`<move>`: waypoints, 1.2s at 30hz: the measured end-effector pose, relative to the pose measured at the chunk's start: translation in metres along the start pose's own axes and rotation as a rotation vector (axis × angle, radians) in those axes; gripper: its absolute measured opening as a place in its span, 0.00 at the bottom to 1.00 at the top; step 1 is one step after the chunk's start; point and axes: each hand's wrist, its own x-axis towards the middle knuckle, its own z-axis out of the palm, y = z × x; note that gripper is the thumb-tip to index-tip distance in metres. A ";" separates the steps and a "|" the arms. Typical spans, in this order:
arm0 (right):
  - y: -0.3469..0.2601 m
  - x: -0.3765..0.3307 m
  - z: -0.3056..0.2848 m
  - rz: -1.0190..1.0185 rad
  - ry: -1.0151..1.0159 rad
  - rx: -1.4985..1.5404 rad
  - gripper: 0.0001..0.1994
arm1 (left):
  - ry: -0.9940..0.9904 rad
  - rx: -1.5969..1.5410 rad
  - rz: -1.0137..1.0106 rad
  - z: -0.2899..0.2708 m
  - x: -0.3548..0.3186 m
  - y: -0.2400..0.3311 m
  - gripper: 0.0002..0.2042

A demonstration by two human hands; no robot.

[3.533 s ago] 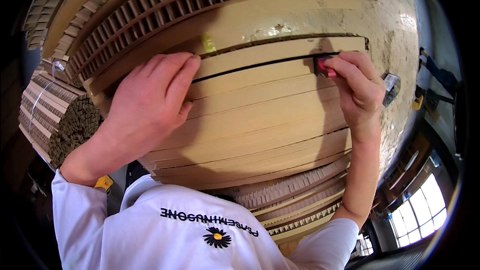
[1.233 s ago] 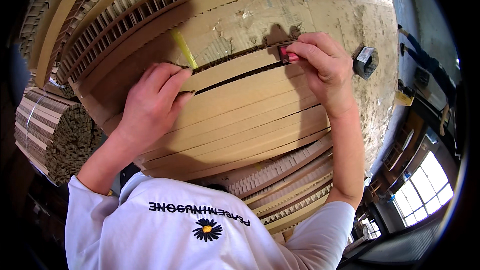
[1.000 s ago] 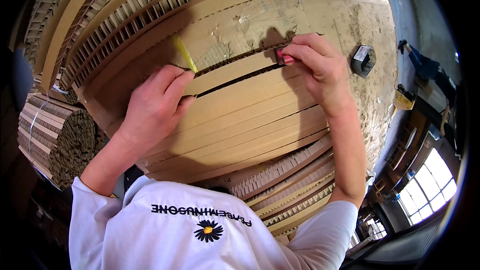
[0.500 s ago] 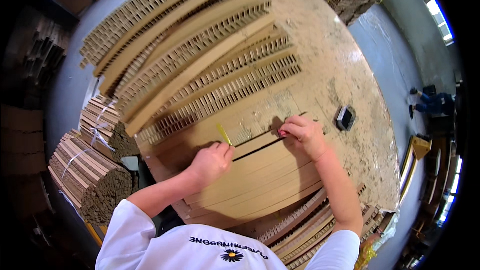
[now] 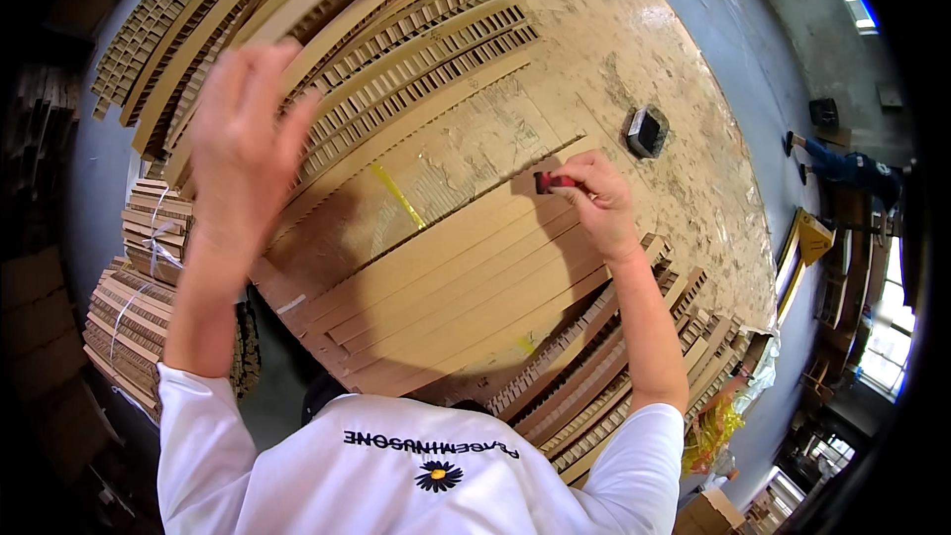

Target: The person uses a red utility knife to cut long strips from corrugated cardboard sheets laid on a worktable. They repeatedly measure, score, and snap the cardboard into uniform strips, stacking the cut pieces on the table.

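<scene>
My left hand (image 5: 243, 139), smeared by motion, is raised over the left part of the table with its fingers apart. It hangs in front of the far stack of cardboard honeycomb strips (image 5: 426, 64) and holds nothing I can see. Between the thumb and fingers of my right hand (image 5: 602, 200) is a small red and black tool (image 5: 557, 181), its exact kind unclear. That hand hovers at the right end of several flat brown cardboard strips (image 5: 446, 282) lying side by side. A thin yellow strip (image 5: 398, 196) lies just beyond their far edge.
A small black square container (image 5: 646, 132) stands on the worn table (image 5: 584, 59) at right. More honeycomb strips (image 5: 584, 367) lie near my right elbow. Tied cardboard bundles (image 5: 124, 322) stand at left. Another person's legs (image 5: 837, 160) show at far right.
My left hand has lifted off the cardboard and swung up and left. The right hand keeps the tool and has moved slightly back from the strips' far edge. The whole view has shifted.
</scene>
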 end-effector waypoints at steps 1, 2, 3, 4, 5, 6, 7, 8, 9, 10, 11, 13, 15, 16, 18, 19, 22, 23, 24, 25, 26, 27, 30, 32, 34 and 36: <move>0.006 -0.005 0.005 0.011 -0.013 0.001 0.10 | -0.023 -0.115 -0.063 0.013 -0.015 0.010 0.19; 0.007 -0.006 0.008 0.018 -0.028 0.002 0.10 | -0.124 -0.314 -0.013 0.035 -0.042 0.023 0.18; 0.008 -0.007 0.011 0.009 -0.040 -0.030 0.09 | -0.284 -0.408 -0.105 0.053 -0.065 0.042 0.16; 0.008 -0.003 0.014 -0.013 -0.072 -0.042 0.09 | -0.352 -0.402 -0.115 0.075 -0.094 0.053 0.13; 0.009 -0.001 0.014 -0.023 -0.100 -0.065 0.09 | -0.371 -0.452 -0.167 0.091 -0.106 0.063 0.09; 0.008 0.001 0.013 -0.031 -0.132 -0.089 0.09 | -0.366 -0.499 -0.208 0.104 -0.118 0.065 0.08; 0.008 0.004 0.014 -0.052 -0.144 -0.101 0.10 | -0.360 -0.545 -0.251 0.116 -0.129 0.067 0.07; 0.009 0.007 0.016 -0.076 -0.160 -0.108 0.10 | -0.353 -0.586 -0.298 0.120 -0.134 0.070 0.07; 0.009 0.009 0.017 -0.102 -0.177 -0.114 0.10 | -0.359 -0.646 -0.377 0.124 -0.137 0.071 0.05; 0.009 0.009 0.015 -0.117 -0.190 -0.154 0.10 | -0.365 -0.668 -0.390 0.127 -0.141 0.073 0.05; 0.010 0.012 0.015 -0.142 -0.199 -0.184 0.11 | -0.369 -0.679 -0.402 0.127 -0.140 0.072 0.05; 0.010 0.015 0.015 -0.177 -0.206 -0.245 0.11 | -0.371 -0.693 -0.421 0.127 -0.141 0.072 0.05; 0.008 0.021 0.012 -0.222 -0.219 -0.309 0.11 | -0.364 -0.710 -0.421 0.127 -0.139 0.073 0.05; 0.006 0.025 0.012 -0.244 -0.224 -0.341 0.11 | -0.364 -0.709 -0.426 0.126 -0.140 0.071 0.05; 0.002 0.031 0.012 -0.282 -0.233 -0.400 0.10 | -0.360 -0.711 -0.435 0.127 -0.141 0.071 0.05; 0.002 0.033 0.013 -0.293 -0.241 -0.409 0.09 | -0.357 -0.711 -0.432 0.126 -0.141 0.071 0.05; 0.003 0.034 0.011 -0.316 -0.255 -0.427 0.09 | -0.356 -0.714 -0.424 0.127 -0.141 0.071 0.05; 0.004 0.034 0.011 -0.323 -0.257 -0.430 0.09 | -0.359 -0.714 -0.423 0.128 -0.140 0.071 0.05; 0.004 0.035 0.011 -0.333 -0.267 -0.453 0.08 | -0.362 -0.714 -0.422 0.128 -0.140 0.071 0.05; 0.004 0.036 0.010 -0.343 -0.276 -0.475 0.08 | -0.361 -0.717 -0.424 0.128 -0.140 0.071 0.05; 0.004 0.037 0.010 -0.354 -0.284 -0.498 0.08 | -0.360 -0.719 -0.424 0.128 -0.140 0.071 0.05; 0.004 0.038 0.010 -0.358 -0.289 -0.503 0.08 | -0.359 -0.721 -0.424 0.128 -0.140 0.071 0.05; 0.004 0.040 0.010 -0.370 -0.298 -0.508 0.08 | -0.350 -0.722 -0.423 0.128 -0.140 0.071 0.05; 0.005 0.041 0.011 -0.378 -0.299 -0.497 0.08 | -0.345 -0.726 -0.438 0.129 -0.141 0.071 0.05; 0.004 0.041 0.010 -0.352 -0.328 -0.484 0.09 | -0.344 -0.723 -0.444 0.130 -0.142 0.072 0.05; 0.004 0.041 0.009 -0.334 -0.343 -0.475 0.09 | -0.349 -0.712 -0.438 0.130 -0.141 0.072 0.04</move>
